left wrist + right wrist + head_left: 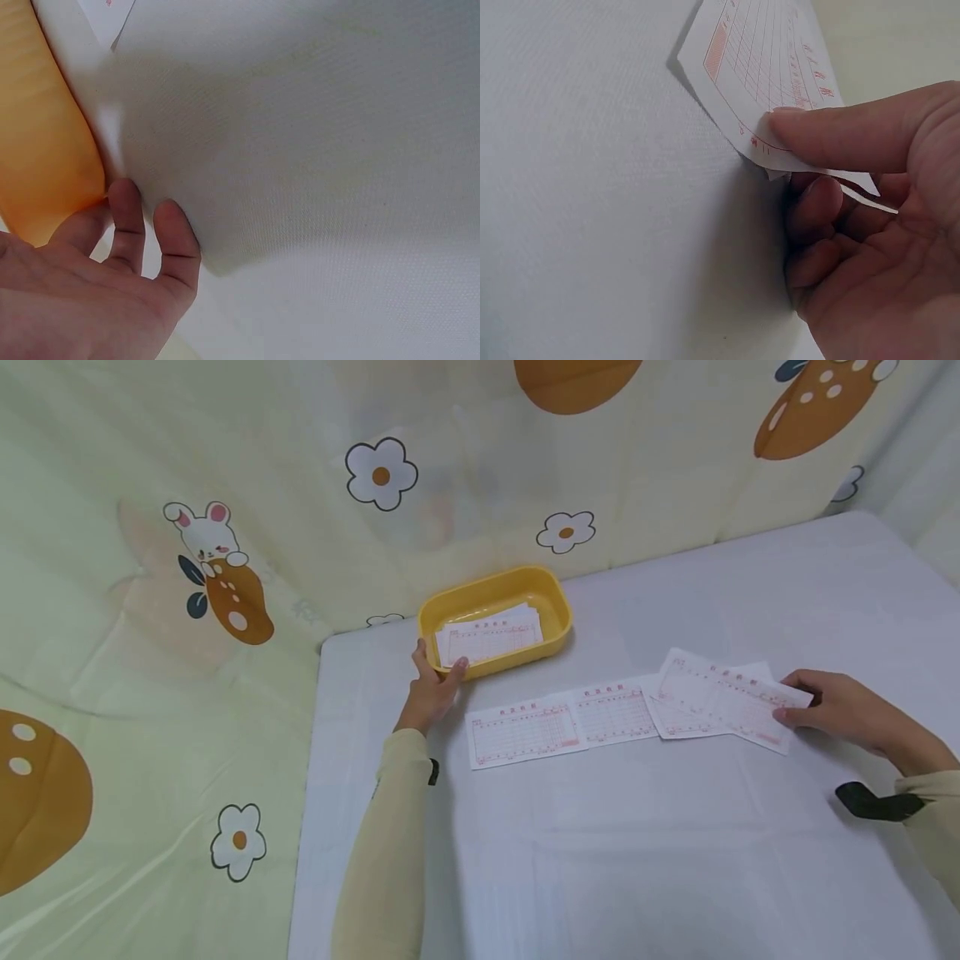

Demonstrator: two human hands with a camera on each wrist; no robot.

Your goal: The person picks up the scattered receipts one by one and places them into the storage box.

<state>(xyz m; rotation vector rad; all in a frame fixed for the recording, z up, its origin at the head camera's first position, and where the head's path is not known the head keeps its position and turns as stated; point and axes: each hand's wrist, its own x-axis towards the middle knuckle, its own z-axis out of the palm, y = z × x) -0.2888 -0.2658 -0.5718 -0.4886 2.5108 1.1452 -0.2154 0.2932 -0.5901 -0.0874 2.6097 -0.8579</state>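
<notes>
Nearest, at the right, the right hand (840, 710) pinches the near end of a white paper slip printed with a red ruled grid (731, 697): in the right wrist view the thumb (832, 139) lies flat on the printed face of the slip (761, 75) while the curled fingers sit under its edge, lifting that corner off the white cloth-covered table (637, 860). The slip's long axis runs away from this hand toward the left hand, slightly tilted, and it overlaps another sheet of the same kind beneath it. A red heading of a few characters crosses its top, too small to read, and the red column of print along its short edge is likewise illegible. Just beyond its far end, between the hands, two more white red-grid forms (562, 722) lie flat side by side, their long axes in the same left-to-right line. Farther off, the left hand (431, 689) rests against the near rim of a yellow oval plastic tray (555, 602), thumb curled over the rim, fingers loosely bent beside the tray's wall (45, 135). Inside it lies a stack of the same white red-printed slips (489, 637). Behind stands a pale yellow cloth backdrop with flowers and rabbits (225, 527).
</notes>
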